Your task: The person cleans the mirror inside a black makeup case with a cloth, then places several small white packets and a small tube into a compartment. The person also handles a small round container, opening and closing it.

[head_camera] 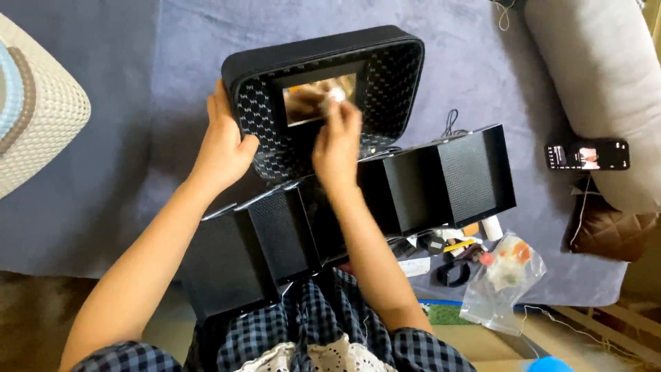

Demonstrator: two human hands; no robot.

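Note:
A black cosmetic case (441,179) lies open on a blue-grey bed cover, its fold-out trays spread left and right. Its raised lid (385,76) has a patterned lining and a small mirror (310,103). My left hand (224,148) grips the lid's left edge. My right hand (337,141) presses a small pale cloth or wipe (333,96) against the mirror, fingers closed on it.
A clear plastic bag (499,279) and small cosmetic items (451,251) lie right of the case. A phone (587,155) rests by a grey cushion (599,76). A knitted round cushion (38,103) sits at far left.

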